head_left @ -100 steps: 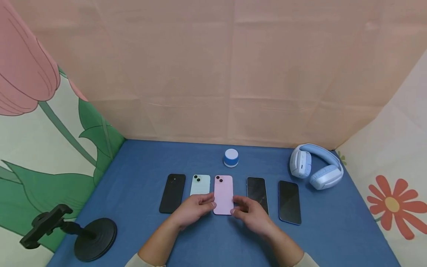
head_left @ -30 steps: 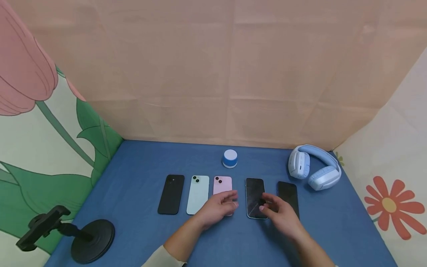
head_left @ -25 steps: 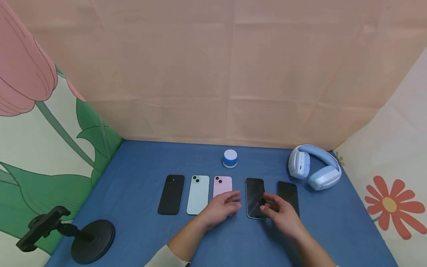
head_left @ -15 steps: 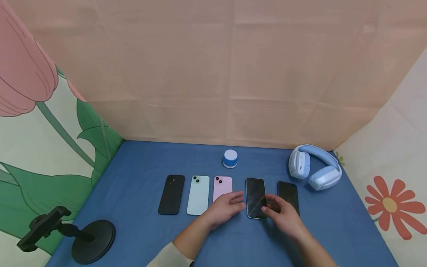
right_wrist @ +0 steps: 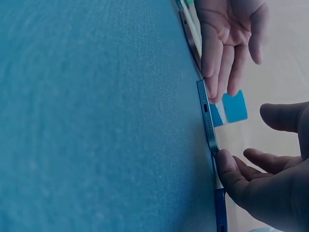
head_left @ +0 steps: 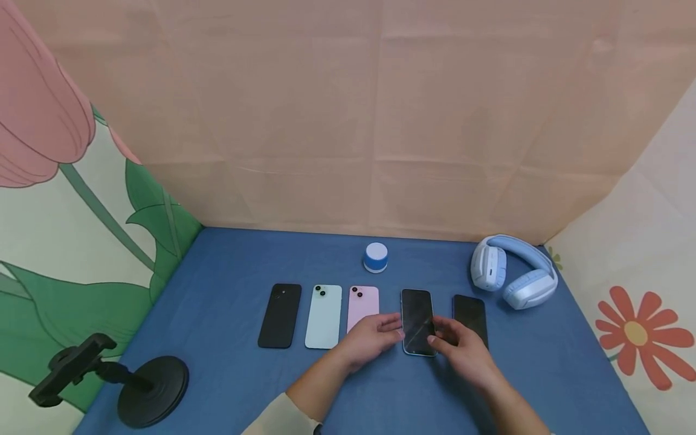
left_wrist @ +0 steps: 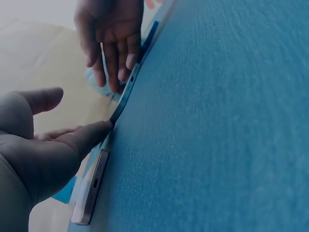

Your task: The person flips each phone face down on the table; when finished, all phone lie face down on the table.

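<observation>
A smartphone with a dark, glossy screen lies face up on the blue table, between both hands. My left hand touches its left edge with relaxed fingers and covers the lower part of a pink phone. At its right edge rest the fingers of my right hand, which partly hides another dark phone. In the right wrist view, the middle phone's bottom edge with its charging port lies between the fingertips of both hands. Neither hand curls round it.
Left of the pink phone lie a pale mint phone and a black phone. A blue-and-white round container stands behind. Light blue headphones sit at back right, a black phone stand at front left.
Both hands have moved right, from the pink phone's sides to those of the dark-screen phone. Most recently the left hand slid right until it met that phone's edge.
</observation>
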Motion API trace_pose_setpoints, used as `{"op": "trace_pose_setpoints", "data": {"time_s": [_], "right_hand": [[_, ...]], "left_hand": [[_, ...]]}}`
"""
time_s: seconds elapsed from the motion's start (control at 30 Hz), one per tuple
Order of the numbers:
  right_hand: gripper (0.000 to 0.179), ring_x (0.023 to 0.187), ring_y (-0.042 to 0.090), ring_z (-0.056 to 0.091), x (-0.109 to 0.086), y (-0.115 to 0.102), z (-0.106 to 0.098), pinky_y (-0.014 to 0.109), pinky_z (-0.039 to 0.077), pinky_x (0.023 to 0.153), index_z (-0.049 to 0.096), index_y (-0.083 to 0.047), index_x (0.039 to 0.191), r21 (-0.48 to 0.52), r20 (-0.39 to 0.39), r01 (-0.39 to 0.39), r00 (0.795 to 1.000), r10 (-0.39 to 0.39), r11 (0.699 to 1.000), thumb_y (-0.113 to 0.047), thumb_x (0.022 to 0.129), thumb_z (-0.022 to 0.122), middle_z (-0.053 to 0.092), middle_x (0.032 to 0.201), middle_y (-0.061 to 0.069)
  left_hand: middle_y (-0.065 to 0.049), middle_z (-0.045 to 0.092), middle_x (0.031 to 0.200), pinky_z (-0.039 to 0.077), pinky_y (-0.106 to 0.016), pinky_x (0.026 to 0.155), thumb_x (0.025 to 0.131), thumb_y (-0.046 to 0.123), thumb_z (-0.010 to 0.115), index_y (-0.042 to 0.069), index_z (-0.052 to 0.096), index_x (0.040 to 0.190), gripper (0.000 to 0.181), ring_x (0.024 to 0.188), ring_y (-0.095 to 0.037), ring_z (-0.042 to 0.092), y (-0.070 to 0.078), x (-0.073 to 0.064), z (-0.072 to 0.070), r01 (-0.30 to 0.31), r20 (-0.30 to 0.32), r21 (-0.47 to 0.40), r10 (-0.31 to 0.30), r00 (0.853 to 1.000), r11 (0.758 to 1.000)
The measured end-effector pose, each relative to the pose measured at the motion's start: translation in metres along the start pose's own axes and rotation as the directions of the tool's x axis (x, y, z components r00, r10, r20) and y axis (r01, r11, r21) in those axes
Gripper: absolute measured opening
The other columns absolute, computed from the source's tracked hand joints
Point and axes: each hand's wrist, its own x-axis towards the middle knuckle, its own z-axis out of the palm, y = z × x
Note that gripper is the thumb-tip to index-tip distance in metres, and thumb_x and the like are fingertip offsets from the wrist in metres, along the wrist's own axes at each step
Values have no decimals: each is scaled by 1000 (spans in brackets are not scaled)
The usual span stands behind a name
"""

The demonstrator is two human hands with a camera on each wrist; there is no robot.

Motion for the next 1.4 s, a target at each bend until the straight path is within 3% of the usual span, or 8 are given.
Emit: {"op": "trace_pose_setpoints", "data": {"time_s": [0.1,0.33,0.7,0.9,1.13,1.4], "right_hand": [[51,124,33,61,0,0,0,47,55,98,59,-2,144,8,-3,1,1000,-1,1000,-21,98,72,63,140,17],[50,126,33,61,-1,0,0,47,53,100,59,-2,144,11,0,6,1000,-6,1000,-20,99,71,62,141,17],[51,122,29,61,1,-2,2,50,54,98,60,-4,143,3,45,-13,999,13,1000,-30,100,71,64,137,14],[54,126,32,59,2,-4,6,55,51,103,59,-4,144,12,59,-4,998,4,1000,-35,101,69,63,140,15],[50,127,32,60,3,-5,9,43,59,95,57,-2,145,145,79,-25,997,13,989,-34,106,61,57,146,21],[52,122,28,64,4,-7,15,45,57,99,59,-4,144,226,90,-26,996,6,974,-41,106,58,57,147,18]], "left_hand": [[-15,59,148,44,-47,113,102,20,66,-3,49,151,57,139,-27,54,-1,1,0,15,7,-85,-14,1000,996],[-20,57,148,44,-45,113,100,4,63,-7,47,151,54,137,-30,55,-3,3,-2,39,0,-269,-41,999,962],[-13,60,146,48,-37,109,101,4,61,-4,45,153,56,132,-24,61,10,-1,-7,70,26,-366,-65,998,928],[-12,61,146,49,-35,108,103,7,61,-3,45,154,54,133,-24,60,18,-4,-8,73,40,-376,-63,997,924],[-14,60,146,50,-34,106,102,4,61,-5,44,153,54,132,-25,61,20,-3,-9,62,44,-400,-48,998,914],[-16,59,147,50,-33,106,103,3,59,-7,42,154,54,132,-27,61,23,-4,-6,35,63,-425,-10,998,904]]}}
